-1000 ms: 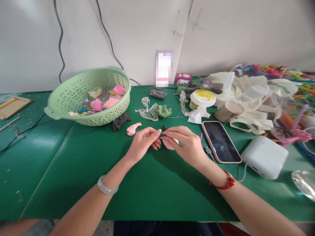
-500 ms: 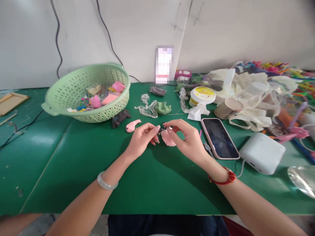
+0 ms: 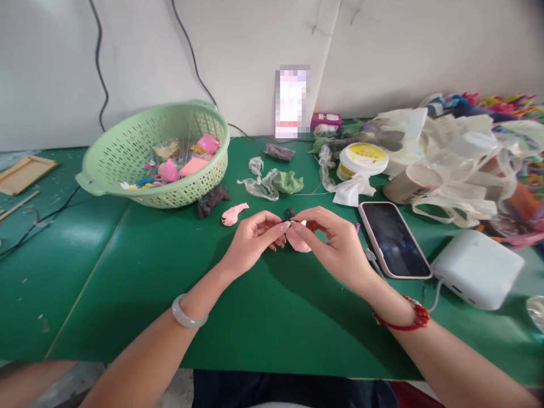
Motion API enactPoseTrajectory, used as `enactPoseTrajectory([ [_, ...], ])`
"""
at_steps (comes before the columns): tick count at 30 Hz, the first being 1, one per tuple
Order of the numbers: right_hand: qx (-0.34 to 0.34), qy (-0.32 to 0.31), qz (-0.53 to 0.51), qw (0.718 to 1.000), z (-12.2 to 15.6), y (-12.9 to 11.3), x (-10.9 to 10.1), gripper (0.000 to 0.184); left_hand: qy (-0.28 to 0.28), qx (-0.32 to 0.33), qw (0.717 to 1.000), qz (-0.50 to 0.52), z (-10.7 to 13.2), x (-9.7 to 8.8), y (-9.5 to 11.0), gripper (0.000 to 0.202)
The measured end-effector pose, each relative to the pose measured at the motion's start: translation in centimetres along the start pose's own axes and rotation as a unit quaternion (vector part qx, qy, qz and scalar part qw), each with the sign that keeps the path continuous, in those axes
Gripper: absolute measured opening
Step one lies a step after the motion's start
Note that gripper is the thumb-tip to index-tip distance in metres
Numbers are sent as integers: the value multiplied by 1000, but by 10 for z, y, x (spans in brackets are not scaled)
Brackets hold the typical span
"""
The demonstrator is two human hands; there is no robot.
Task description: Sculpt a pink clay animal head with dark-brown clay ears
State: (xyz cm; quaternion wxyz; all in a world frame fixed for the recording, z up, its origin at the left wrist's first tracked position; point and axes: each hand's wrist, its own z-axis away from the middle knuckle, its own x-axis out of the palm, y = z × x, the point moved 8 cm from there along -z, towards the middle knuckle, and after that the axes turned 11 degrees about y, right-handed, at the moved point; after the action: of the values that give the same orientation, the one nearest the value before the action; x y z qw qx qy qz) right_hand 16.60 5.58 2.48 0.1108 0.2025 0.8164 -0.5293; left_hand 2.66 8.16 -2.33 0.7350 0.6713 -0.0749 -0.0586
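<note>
My left hand (image 3: 255, 241) and my right hand (image 3: 334, 243) meet at their fingertips over the middle of the green table (image 3: 127, 272). Both pinch the same small piece of pink clay (image 3: 297, 242), which has a dark bit (image 3: 289, 213) at its top. Another pink clay piece (image 3: 233, 213) lies just left of my left hand. A dark brown clay lump (image 3: 211, 200) rests beside it, against the basket.
A light green basket (image 3: 106, 170) with coloured bits stands at back left. A phone (image 3: 394, 238) and a white box (image 3: 478, 268) lie to the right. Behind are a round tub (image 3: 362, 160), green clay (image 3: 288, 182), crumpled plastic (image 3: 259, 187) and a heap of bags.
My fingertips have come together on the pink clay, after being slightly apart half a second ago. The camera view has shifted a little.
</note>
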Motion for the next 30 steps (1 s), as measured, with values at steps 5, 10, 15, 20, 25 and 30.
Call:
enactPoseTrajectory([
  [5,20,-8,-19,1000,0,1,1,23,14,16,1000,-2,-1,-2,6,38],
  [10,68,-19,-62,996,2,8,4,28,-1,25,1000,-3,1,0,9,37],
  [15,101,-31,-103,989,3,10,8,28,-22,40,999,-25,4,3,10,39],
  [20,95,-35,-107,989,4,7,10,29,-31,36,999,-21,6,5,11,38],
  [25,73,-10,26,997,-5,10,-9,46,-31,31,999,-5,6,6,11,34],
  [30,55,-1,278,959,-13,30,-30,55,-4,25,1000,6,1,-2,6,35],
])
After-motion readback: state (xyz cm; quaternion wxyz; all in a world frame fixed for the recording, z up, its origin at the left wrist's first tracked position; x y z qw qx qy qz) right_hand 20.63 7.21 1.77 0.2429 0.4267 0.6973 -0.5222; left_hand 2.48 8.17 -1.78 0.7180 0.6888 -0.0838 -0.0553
